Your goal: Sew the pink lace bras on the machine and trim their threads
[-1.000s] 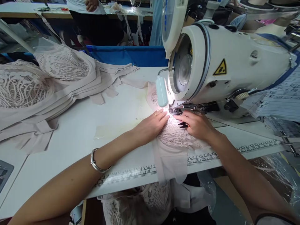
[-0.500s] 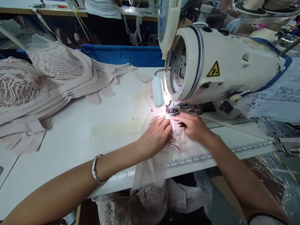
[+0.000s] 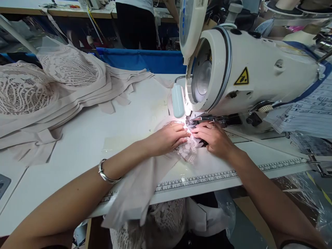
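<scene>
A pale pink lace bra piece [image 3: 187, 152] lies under the sewing machine's needle and presser foot [image 3: 188, 121], lit by a small lamp. My left hand [image 3: 167, 139] grips the lace just left of the foot, its fingers curved over the fabric. From under that hand a plain fabric strip [image 3: 137, 188] hangs over the table's front edge. To the right of the foot, my right hand [image 3: 216, 139] has its fingertips at the lace's edge. Dark pointed thread snips [image 3: 203, 142] stick out from beneath its fingers; their handles are hidden.
The white sewing machine [image 3: 259, 69] fills the right side, with handwritten paper [image 3: 306, 107] attached. Stacked lace bra pieces [image 3: 75, 69] lie at left. A printed ruler [image 3: 207, 180] runs along the front edge. More bra pieces [image 3: 168, 218] rest in my lap. Another person [image 3: 137, 24] stands beyond.
My left hand has turned and shifted slightly left, swinging the hanging strip left. The lace has been rotated beside the foot. My right hand has moved slightly right. The person beyond appears farther right.
</scene>
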`<state>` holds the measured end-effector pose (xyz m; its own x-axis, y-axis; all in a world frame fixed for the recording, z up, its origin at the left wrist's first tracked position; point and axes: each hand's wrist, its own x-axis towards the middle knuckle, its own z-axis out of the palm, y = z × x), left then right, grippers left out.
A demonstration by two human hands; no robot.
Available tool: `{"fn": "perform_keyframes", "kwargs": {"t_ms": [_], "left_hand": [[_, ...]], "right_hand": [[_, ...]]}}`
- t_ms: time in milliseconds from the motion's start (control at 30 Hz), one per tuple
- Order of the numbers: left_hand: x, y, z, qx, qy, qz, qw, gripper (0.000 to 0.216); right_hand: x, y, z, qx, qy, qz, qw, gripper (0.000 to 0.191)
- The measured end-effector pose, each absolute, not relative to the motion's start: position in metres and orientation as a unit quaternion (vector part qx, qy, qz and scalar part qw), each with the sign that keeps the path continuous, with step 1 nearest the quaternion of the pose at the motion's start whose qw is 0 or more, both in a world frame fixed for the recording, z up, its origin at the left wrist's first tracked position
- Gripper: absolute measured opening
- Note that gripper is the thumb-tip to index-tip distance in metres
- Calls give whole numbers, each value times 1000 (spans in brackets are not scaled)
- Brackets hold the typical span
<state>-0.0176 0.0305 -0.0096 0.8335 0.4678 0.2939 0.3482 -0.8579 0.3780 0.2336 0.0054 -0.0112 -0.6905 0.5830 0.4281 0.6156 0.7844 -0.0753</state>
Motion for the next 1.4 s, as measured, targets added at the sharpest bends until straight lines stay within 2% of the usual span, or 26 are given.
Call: {"fn": "perform_keyframes", "kwargs": {"t_ms": [133,300,767,1000,1200,1400], "left_hand": [[-22,42,-11,948,224,172,146,42],[-19,38,-10,948,240,186,89,33],[-20,32,-12,952,249,179,9,31],[-17,31,-16,960,229,161,-15,31],[-18,30,-16,951,254,171,-40,28],[-17,27,-13,962,215,165,-34,34]], "right_hand": [[233,4,-11,-344,-914,-19,213,41],[231,4,-12,-347,-913,-18,214,48],[230,4,-12,-347,-908,-29,232,50],[225,0,-8,-335,-912,-49,230,35],[226,3,-11,-348,-909,-44,226,41],[225,1,-8,-321,-913,-67,241,36]]}}
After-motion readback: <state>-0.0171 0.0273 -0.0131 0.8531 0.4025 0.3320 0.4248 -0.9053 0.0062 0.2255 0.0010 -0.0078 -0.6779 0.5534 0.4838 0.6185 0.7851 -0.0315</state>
